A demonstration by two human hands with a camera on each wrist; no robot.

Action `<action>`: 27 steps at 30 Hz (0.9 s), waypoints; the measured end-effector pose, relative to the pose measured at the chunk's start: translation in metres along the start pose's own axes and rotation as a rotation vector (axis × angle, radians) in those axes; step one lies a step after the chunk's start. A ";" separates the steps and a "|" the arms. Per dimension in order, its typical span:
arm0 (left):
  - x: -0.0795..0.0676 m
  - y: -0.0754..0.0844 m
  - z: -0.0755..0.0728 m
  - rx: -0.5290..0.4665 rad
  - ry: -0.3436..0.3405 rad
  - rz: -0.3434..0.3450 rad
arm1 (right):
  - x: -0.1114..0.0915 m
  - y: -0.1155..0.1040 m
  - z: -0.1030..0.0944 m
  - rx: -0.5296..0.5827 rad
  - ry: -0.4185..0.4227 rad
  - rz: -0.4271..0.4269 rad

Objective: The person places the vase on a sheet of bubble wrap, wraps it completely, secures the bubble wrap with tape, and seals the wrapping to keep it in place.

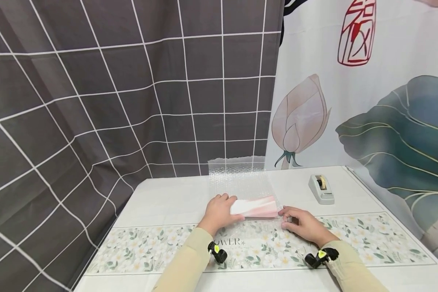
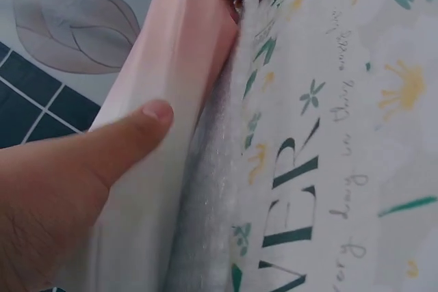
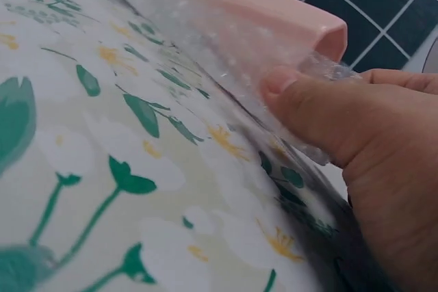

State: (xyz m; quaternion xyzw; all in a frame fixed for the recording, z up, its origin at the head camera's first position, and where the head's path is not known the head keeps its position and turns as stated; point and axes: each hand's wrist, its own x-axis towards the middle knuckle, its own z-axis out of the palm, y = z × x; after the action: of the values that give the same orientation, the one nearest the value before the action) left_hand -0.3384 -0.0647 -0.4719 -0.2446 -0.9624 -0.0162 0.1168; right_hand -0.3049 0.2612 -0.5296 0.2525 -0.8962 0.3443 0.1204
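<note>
A faceted vase, white fading to pink, lies on its side on a sheet of bubble wrap. My left hand grips the white end, and in the left wrist view its thumb presses on the vase's side. At the pink end, my right hand pinches the near edge of the wrap between thumb and fingers. The right wrist view shows that edge of clear wrap lifted against the vase's near side, beside its hollow pink rim.
A grey tape dispenser stands at the right, towards the back of the table. White cloth with a floral band covers the tabletop. Behind hang a dark checked curtain and a white flower-print curtain.
</note>
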 end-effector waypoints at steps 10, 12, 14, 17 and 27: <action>0.006 0.004 -0.013 -0.076 -0.190 -0.046 | 0.002 -0.008 0.002 -0.050 0.064 0.077; 0.008 0.005 -0.015 -0.094 -0.223 -0.057 | 0.002 -0.009 0.002 -0.067 0.071 0.088; 0.008 0.006 -0.016 -0.100 -0.238 -0.061 | 0.002 -0.010 0.001 -0.080 0.071 0.099; 0.006 0.005 -0.017 -0.092 -0.231 -0.048 | 0.003 -0.012 0.001 -0.087 0.069 0.121; 0.002 0.003 -0.017 -0.053 -0.218 -0.019 | 0.002 -0.013 0.005 -0.121 0.116 0.095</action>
State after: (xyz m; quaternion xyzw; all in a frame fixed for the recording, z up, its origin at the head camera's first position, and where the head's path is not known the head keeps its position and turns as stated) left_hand -0.3350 -0.0622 -0.4551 -0.2387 -0.9710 -0.0160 0.0048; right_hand -0.3000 0.2487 -0.5249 0.1817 -0.9178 0.3091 0.1708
